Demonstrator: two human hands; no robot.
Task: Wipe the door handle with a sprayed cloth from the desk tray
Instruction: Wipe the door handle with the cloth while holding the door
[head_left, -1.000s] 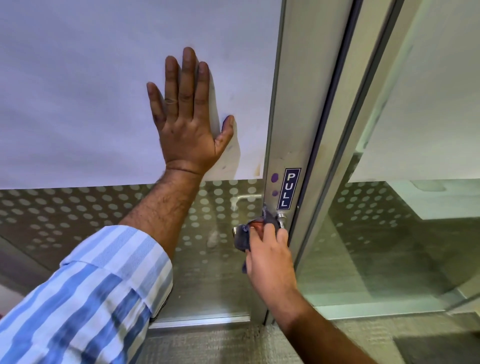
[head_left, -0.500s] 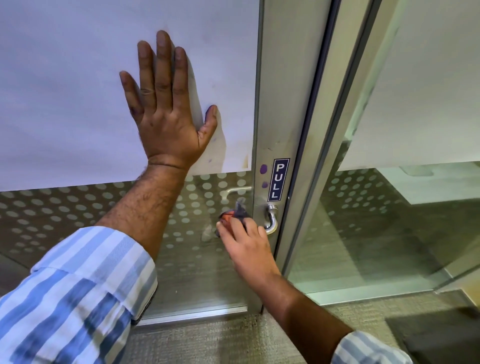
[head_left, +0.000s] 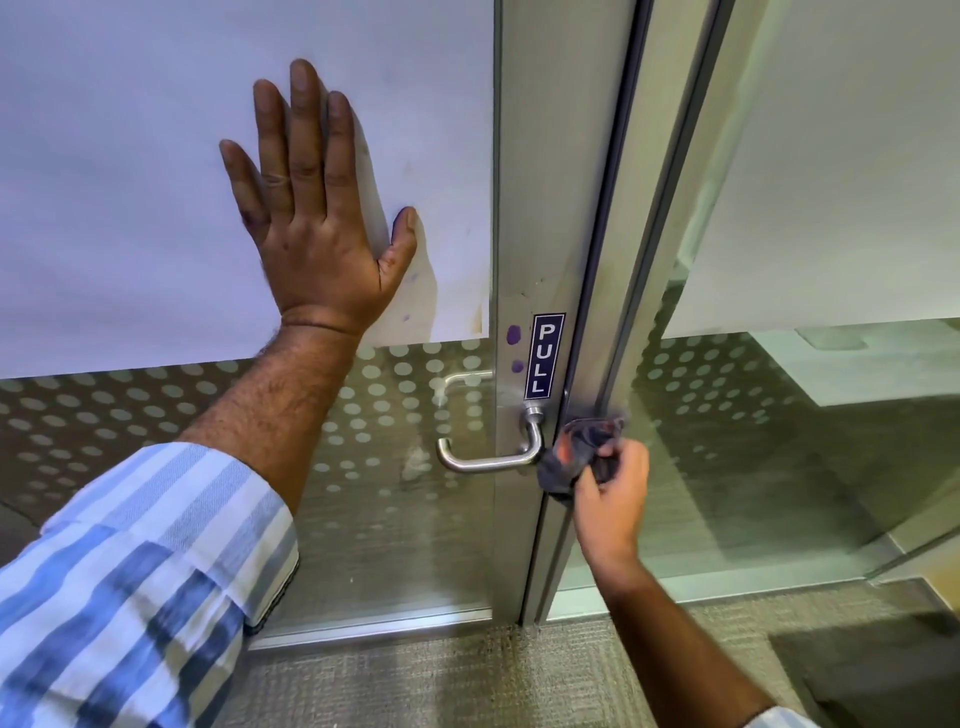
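Grip: right hand (head_left: 609, 493) has its fingers curled tight round a bunched dark cloth (head_left: 579, 457), and I can see a red patch showing in the folds.
Cloth position: it sticks out above and to the left of the curled fingers, its left edge right at the bend of the door handle (head_left: 493, 457); I can't tell if it touches the metal.
Handle from the grip: just left of the cloth, a bare silver lever running left from its bend and ending in a small upturned tip, with its round base up on the door frame (head_left: 550, 208) above the bend.
Writing: I read "PULL" in white capitals, stacked downward on a dark blue label (head_left: 544, 356) stuck to the frame, above and left of the grip, straight over the handle's base.
Marks: two purple smudges on the frame just left of that label.
Right arm pose: forearm comes up from the lower right, wrist bent slightly, knuckles toward me, hand in front of the frame's edge.
Other hand: left hand (head_left: 317, 218) is splayed flat, palm on the white covered panel (head_left: 104, 182) of the door, well up and left of the grip, fingers pointing up, thumb out toward the frame.
Left arm pose: stretched forward, striped blue and white sleeve (head_left: 140, 582) pushed back from the forearm.
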